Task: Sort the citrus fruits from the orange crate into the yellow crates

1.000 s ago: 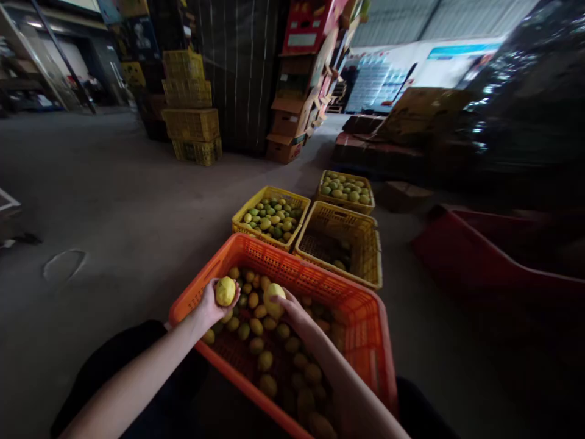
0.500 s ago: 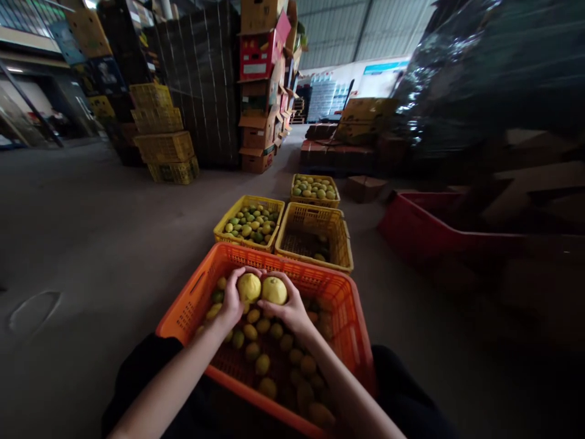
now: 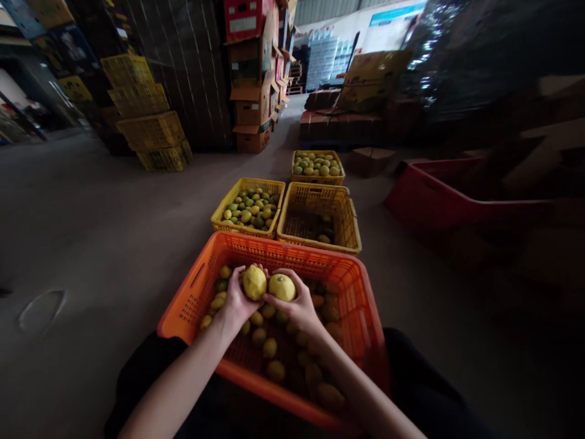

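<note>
My left hand point(image 3: 238, 300) holds a yellow lemon point(image 3: 255, 282), cupped from below and the left. Beside it, my right hand point(image 3: 299, 305) grips a second yellow lemon point(image 3: 282, 287) between thumb and fingers. Both hands are over an orange crate point(image 3: 183, 305), in which several yellow and green lemons point(image 3: 269, 348) lie loose on the bottom. The two held lemons are close together, with fingertips between them.
Beyond the orange crate stand a yellow crate of lemons point(image 3: 249, 207), a yellow crate with few lemons point(image 3: 320, 192) and a farther full yellow crate point(image 3: 317, 164). A red bin point(image 3: 425, 195) is at right, stacked yellow crates point(image 3: 150, 128) at left.
The view has tipped down, so the crates ahead appear higher. Both hands and their lemons have shifted slightly right; the left lemon looks turned in the hand.
</note>
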Available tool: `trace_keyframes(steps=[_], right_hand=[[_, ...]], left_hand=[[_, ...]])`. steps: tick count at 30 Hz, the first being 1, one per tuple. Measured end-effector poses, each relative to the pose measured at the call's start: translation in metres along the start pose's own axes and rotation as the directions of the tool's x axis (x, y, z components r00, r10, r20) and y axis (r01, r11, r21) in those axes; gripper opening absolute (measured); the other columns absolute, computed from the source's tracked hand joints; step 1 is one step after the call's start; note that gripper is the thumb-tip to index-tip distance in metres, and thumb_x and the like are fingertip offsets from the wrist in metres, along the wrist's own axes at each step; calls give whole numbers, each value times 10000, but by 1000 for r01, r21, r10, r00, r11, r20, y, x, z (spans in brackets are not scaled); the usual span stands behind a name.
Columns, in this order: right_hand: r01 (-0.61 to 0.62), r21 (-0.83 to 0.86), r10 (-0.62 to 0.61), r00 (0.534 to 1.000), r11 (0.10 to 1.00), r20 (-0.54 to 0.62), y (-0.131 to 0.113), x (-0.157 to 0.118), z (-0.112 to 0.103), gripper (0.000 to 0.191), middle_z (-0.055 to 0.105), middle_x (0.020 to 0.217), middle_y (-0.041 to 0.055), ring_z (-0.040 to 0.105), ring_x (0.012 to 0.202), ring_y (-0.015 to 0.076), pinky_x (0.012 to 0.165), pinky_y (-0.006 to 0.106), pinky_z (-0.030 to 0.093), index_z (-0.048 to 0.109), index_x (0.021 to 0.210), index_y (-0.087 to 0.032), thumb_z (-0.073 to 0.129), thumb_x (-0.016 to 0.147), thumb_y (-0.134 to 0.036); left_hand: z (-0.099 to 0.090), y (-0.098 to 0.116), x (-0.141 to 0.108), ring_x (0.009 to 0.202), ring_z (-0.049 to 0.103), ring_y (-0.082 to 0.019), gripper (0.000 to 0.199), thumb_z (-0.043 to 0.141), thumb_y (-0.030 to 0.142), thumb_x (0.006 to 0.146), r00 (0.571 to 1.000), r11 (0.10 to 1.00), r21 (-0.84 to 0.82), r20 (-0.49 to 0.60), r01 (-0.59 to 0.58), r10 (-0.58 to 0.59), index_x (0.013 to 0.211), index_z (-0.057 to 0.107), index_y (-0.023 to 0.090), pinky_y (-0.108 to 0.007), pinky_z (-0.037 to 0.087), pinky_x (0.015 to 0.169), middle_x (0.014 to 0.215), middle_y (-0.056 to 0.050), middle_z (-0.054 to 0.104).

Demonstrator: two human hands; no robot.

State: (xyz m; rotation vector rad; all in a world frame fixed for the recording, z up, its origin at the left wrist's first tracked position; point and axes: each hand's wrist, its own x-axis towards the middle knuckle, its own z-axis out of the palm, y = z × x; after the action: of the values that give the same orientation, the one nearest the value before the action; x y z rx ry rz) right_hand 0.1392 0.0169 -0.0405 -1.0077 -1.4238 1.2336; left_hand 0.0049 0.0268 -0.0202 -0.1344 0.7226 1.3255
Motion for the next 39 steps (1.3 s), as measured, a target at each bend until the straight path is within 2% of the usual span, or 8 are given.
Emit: trace_keyframes(steps=[2, 5, 9, 15, 21, 25, 30, 39], right_hand=[[56, -86, -53, 998, 995, 32, 3, 0, 0, 437, 622, 941, 34, 581, 851, 198, 770, 316, 487, 561, 976, -208, 738, 598, -334], [109, -178, -100, 993, 978, 62, 7, -3, 0, 429, 629, 975, 45, 583, 875, 207, 786, 322, 481, 567, 992, -214, 729, 612, -329], [84, -151, -84, 996, 985, 7, 8, -7, 0, 395, 630, 917, 37, 583, 826, 196, 745, 308, 488, 565, 971, -210, 715, 631, -341], [-9, -44, 0, 980, 999, -200, -8, -2, -14, 407, 602, 831, 27, 558, 734, 171, 654, 277, 495, 565, 942, -192, 719, 622, -389], [40, -57, -50, 982, 998, -183, -23, 1, -29, 395, 588, 821, 8, 548, 732, 158, 661, 265, 489, 581, 928, -196, 741, 606, -361], [96, -25, -97, 993, 995, -66, -25, -3, -30, 399, 595, 841, -4, 554, 747, 149, 669, 249, 486, 580, 959, -216, 753, 608, -296], [180, -13, -180, 984, 984, 9, -27, -8, -30, 397, 608, 924, 12, 572, 827, 164, 742, 261, 483, 583, 956, -213, 764, 604, -236], [257, -161, -249, 966, 953, 68, -24, -9, -29, 374, 608, 929, 23, 568, 841, 179, 773, 289, 463, 580, 969, -212, 745, 634, -233]], left_hand=[[0, 1, 1, 770, 642, -181, 199, 483, 278, 802, 1000, 996, -91, -5, 12, -13, 790, 614, 129, -289, 517, 717, 761, -65, 656], [4, 0, -4, 875, 640, -200, 223, 471, 309, 847, 998, 994, -89, 23, -61, 63, 826, 608, 133, -300, 519, 745, 856, -82, 664], [7, -11, -11, 896, 633, -201, 243, 499, 345, 855, 996, 997, 45, 63, -67, 65, 848, 627, 139, -290, 508, 797, 883, -82, 669], [-3, -25, -14, 1010, 582, -222, 264, 526, 389, 820, 990, 954, 293, 140, -66, 26, 915, 633, 167, -307, 473, 869, 997, -85, 656], [-1, -17, -19, 1019, 547, -230, 239, 493, 275, 716, 961, 907, 388, 270, -163, 58, 921, 556, 169, -350, 476, 828, 1055, -59, 611], [4, -6, -26, 924, 546, -213, 287, 493, 308, 658, 916, 797, 527, 393, -296, 80, 901, 532, 160, -274, 464, 707, 975, -57, 591], [5, -3, -33, 778, 506, -139, 234, 478, 349, 748, 852, 598, 659, 518, -456, 78, 892, 546, 177, -203, 404, 631, 872, -24, 552], [-1, -2, -26, 783, 505, -149, 259, 518, 355, 712, 847, 314, 788, 511, -529, 147, 862, 616, 169, -206, 405, 668, 841, -23, 580]])
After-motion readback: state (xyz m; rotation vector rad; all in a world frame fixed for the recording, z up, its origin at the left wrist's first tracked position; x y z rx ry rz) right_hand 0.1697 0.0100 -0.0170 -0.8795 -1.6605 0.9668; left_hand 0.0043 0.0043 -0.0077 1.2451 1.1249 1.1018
